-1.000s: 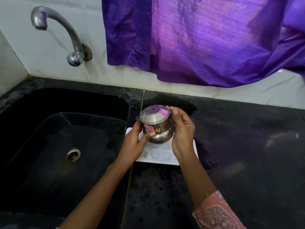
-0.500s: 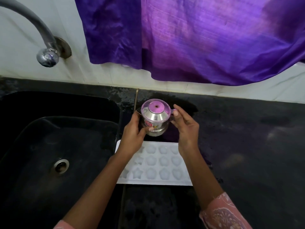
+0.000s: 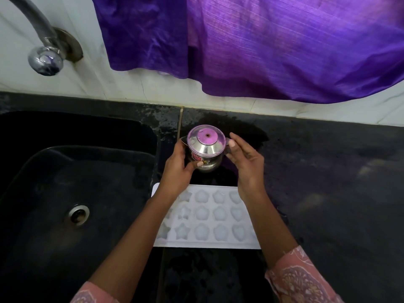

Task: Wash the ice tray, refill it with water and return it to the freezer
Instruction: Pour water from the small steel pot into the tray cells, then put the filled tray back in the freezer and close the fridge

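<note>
Head view: looks down on a black counter (image 3: 317, 171) with a black sink (image 3: 65, 182) set into it.
Landmark: white ice tray (image 3: 207, 215), lying flat on the counter, its left edge just beside the sink's right rim.
Tray cells: star and flower moulds in three visible rows; whether they hold water cannot be told.
Pot: small steel pot (image 3: 205, 149) with a lid, beyond the tray's far edge, upright or nearly so. Whether its base touches the counter cannot be told.
Pot label: a coloured sticker on the near side of the body.
Left hand (image 3: 177, 171): above the tray's far left corner, fingers curled round the pot's left side, thumb pressed on the front by the sticker; it grips the pot.
Right hand (image 3: 247, 162): above the tray's far right corner, half open, fingers extended and loosely spread. Fingertips lie at the pot's right side near the lid rim; contact there is not clear.
Forearms: both cross over the tray from the near side and hide parts of its left and right columns.
Sleeves: pink patterned cuffs, nearer than the tray.
Tap (image 3: 43, 51): chrome, on the white wall, far left of the tray, above the sink.
Drain (image 3: 78, 215): left of the tray, in the sink floor.
Cloth (image 3: 262, 44): purple, hanging on the wall beyond the tray.
Counter surface: wet dark patch behind the pot.
</note>
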